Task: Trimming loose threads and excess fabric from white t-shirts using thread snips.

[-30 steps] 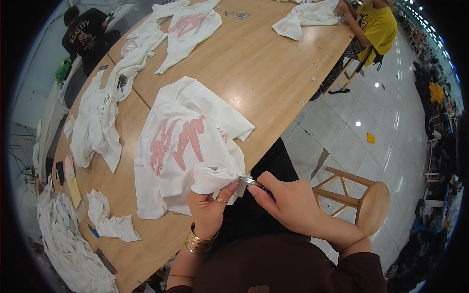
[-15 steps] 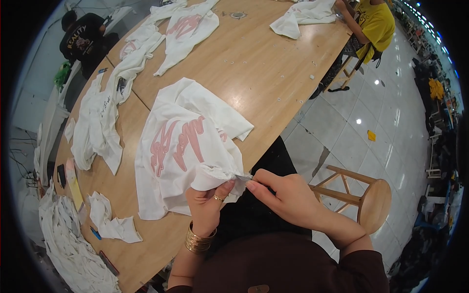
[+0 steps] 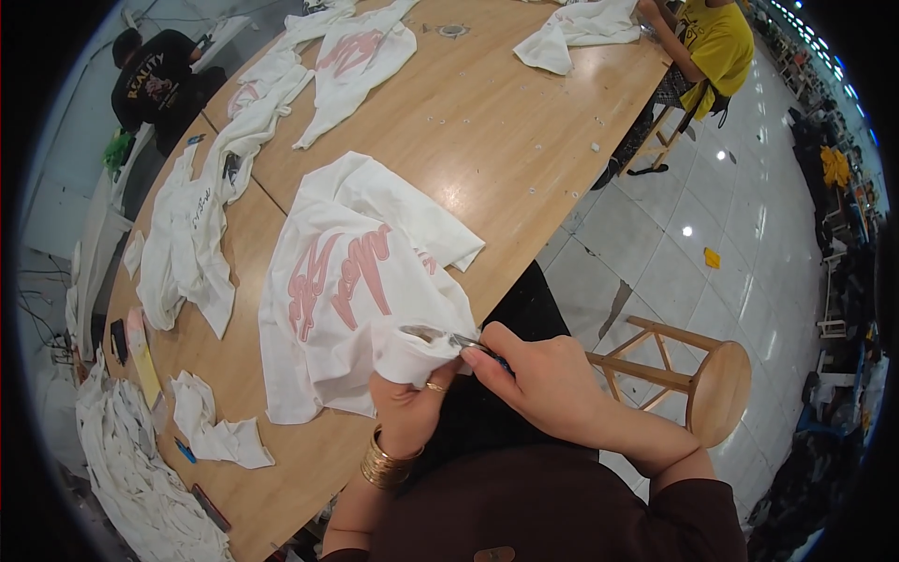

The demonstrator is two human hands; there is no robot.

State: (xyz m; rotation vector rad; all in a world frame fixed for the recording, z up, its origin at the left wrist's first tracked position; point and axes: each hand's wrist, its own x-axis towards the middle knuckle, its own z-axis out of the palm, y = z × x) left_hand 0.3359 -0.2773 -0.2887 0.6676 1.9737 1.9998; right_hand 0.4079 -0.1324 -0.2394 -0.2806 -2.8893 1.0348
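A white garment (image 3: 323, 248) with pink lettering lies on the wooden table, its near end lifted over the edge toward me. My left hand (image 3: 412, 407), wearing a ring and gold bracelets, is closed on the cuff-like open end of the cloth; some of its fingers are hidden inside or behind it. In my right hand (image 3: 538, 379) is a pair of thread snips (image 3: 468, 341), mostly covered by the fingers. The metal tips touch or nearly touch the edge of that opening, just right of the left hand.
More white garments (image 3: 187, 234) lie along the table's left side, with a heap of white cloth (image 3: 140, 478) at lower left. A wooden stool (image 3: 719, 393) stands on the tiled floor at right. One person in yellow (image 3: 716, 47) sits at the far right edge; another in black (image 3: 159, 80) is far left.
My left hand has turned and shifted slightly right, so the cloth's opening now shows as a ring. The snips have stayed at its edge, and the right hand has barely moved.
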